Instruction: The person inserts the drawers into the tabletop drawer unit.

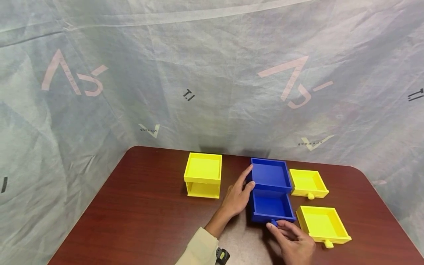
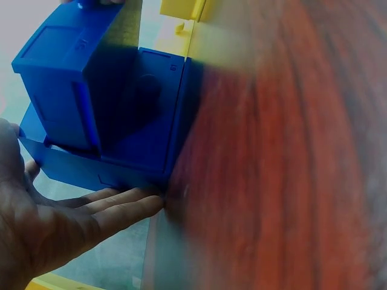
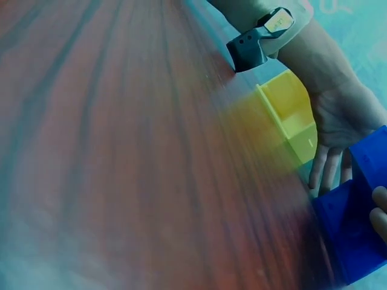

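Observation:
A blue two-level cabinet (image 1: 269,174) with a shallow tray-like top stands toward the back of the table. Its upper drawer (image 1: 273,218) is pulled far out at the front, with nothing inside. My right hand (image 1: 296,243) pinches the small blue knob (image 1: 274,222) on that drawer between thumb and fingertips. Against the cabinet's left side my left hand (image 1: 236,198) rests with straight fingers, its thumb at the front top corner. In the left wrist view, a lower drawer front (image 2: 148,99) with a round knob sits in the cabinet beneath the pulled-out drawer.
Left of the blue cabinet is a yellow cabinet (image 1: 202,180) with an open front. Two yellow drawers with knobs lie to the right, a rear drawer (image 1: 306,182) and a front drawer (image 1: 322,222). Grey cloth (image 1: 212,73) hangs behind the brown table (image 1: 142,206).

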